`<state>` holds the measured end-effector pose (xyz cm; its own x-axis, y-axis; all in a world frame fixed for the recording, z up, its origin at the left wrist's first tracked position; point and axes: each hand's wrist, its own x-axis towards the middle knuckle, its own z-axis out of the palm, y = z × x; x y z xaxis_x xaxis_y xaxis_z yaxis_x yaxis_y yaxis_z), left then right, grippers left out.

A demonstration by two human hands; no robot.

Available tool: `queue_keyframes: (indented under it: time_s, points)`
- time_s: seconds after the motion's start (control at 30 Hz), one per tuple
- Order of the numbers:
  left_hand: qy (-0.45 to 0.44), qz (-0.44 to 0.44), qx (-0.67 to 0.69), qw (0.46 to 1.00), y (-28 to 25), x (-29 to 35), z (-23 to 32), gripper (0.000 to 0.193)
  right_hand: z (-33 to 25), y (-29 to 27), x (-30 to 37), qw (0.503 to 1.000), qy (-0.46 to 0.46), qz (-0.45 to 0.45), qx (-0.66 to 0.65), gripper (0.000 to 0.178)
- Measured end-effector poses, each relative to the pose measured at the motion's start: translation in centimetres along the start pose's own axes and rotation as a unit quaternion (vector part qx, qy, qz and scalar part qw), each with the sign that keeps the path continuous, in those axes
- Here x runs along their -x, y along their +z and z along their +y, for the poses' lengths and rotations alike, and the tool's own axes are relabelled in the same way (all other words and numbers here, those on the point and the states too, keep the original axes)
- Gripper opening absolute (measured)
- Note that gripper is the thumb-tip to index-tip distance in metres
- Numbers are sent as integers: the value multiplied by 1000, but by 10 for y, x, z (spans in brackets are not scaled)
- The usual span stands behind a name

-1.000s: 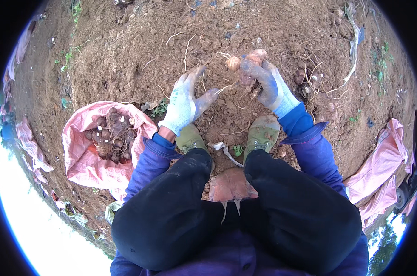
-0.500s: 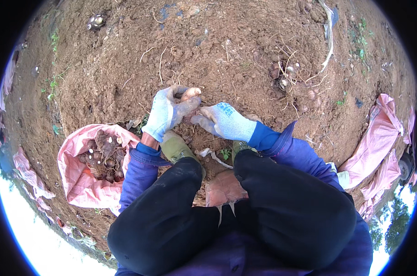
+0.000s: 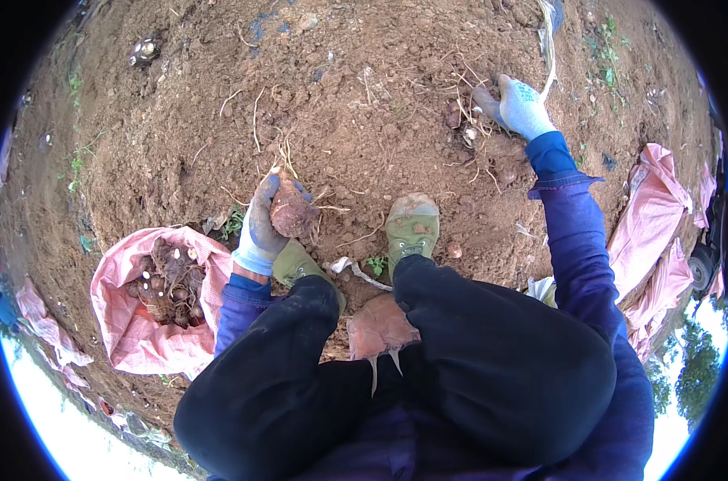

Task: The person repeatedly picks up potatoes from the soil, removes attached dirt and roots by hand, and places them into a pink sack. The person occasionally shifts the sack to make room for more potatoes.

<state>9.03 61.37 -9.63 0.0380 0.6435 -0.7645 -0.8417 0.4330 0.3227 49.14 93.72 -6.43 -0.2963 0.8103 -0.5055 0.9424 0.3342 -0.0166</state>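
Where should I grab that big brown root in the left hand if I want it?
I'd cup the fat, rounded body of the brown root, where it's widest. Come from the right, because the left hand covers its left side. Probably don't pull the thin strands at its far end; they look too flimsy.

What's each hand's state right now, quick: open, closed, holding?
Left hand: closed around a brown, rooty tuber.
Right hand: at the tuber cluster on the soil; can't tell whether it grips anything.
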Motion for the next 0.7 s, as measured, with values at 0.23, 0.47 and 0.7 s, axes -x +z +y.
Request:
queue_keyframes:
  time_s: [0.23, 0.47, 0.7]
  points:
    - [-4, -32, 13, 999, -5, -1, -7, 45, -48, -12, 61, 982, -103, -94, -130, 95]
    - [3, -14, -5, 1000, -5, 0, -1, 54, -133, 2, 120, 921, -292, 26, -258, 75]
    - [35, -67, 28, 997, 4, 23, 8, 53, -74, 5, 33, 993, -72, -48, -76, 36]
